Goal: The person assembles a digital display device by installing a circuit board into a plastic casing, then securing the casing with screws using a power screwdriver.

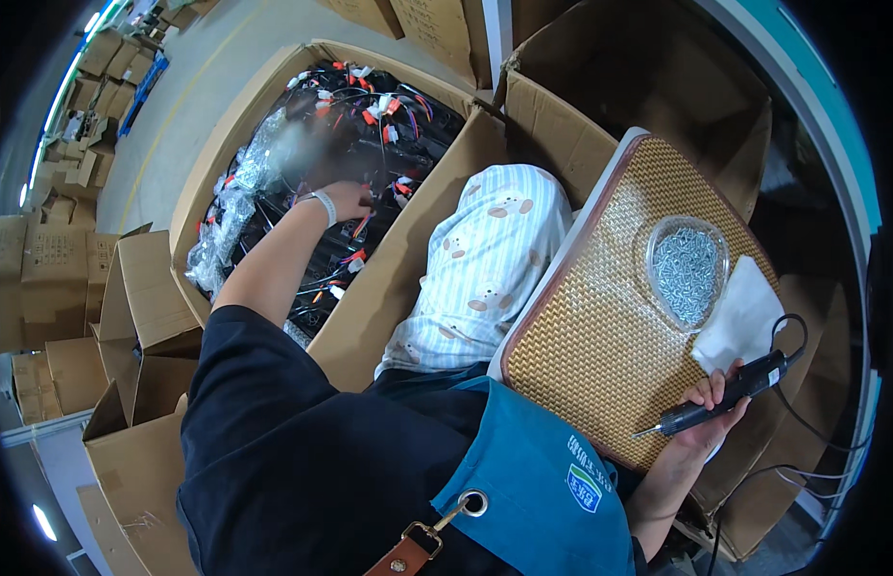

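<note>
My left hand point(347, 201) reaches into a large cardboard box point(397, 230) filled with black parts point(317, 248) that carry wires and red and white connectors. Its fingers are curled down among the wires, and what they grip, if anything, is hidden. At the right, my right hand point(708, 413) is closed around a black electric screwdriver point(730, 396) with its bit pointing left. The screwdriver is over the near right edge of a woven mat board point(591, 336). On the board sit a clear plastic bowl of small silver screws point(689, 271) and a white cloth or tissue point(741, 309).
Clear plastic wrap point(259, 163) lies in the parts box. Between box and board is a striped cloth with bear prints point(485, 254). An open cardboard box point(562, 130) stands behind the board, and other cartons point(144, 470) are at left. The screwdriver's cord point(802, 422) hangs at right.
</note>
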The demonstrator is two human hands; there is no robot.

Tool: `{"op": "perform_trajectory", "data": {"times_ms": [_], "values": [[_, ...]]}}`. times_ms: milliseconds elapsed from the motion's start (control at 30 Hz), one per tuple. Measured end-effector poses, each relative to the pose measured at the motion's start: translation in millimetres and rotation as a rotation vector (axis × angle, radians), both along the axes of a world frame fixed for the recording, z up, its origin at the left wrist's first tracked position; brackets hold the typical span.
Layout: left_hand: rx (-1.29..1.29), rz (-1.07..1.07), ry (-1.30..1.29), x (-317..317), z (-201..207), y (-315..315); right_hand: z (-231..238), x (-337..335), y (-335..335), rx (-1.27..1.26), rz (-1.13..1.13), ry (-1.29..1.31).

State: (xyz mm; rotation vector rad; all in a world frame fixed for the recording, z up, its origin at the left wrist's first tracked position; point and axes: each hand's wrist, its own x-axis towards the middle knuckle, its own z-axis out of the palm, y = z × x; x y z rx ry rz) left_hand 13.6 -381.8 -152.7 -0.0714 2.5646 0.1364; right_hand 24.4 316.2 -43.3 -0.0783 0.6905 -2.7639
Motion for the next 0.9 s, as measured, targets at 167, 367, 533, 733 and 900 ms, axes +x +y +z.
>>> {"op": "perform_trajectory", "data": {"times_ms": [167,367,533,733,900], "values": [[-0.162,-0.017,-0.354,-23,28,44,-1,1,2,0.008,-0.009,0.006],[-0.258,0.111,-0.546,-55,39,58,-2,3,1,0.057,-0.030,0.007],[-0.179,0.040,-0.601,-42,40,32,-1,0,1,0.039,-0.012,0.020],[-0.380,-0.015,0.016,-10,82,32,-1,2,0,0.021,-0.014,0.018],[-0.348,0.345,0.335,44,146,20,1,0,-2,-0.002,0.010,0.034]]}}
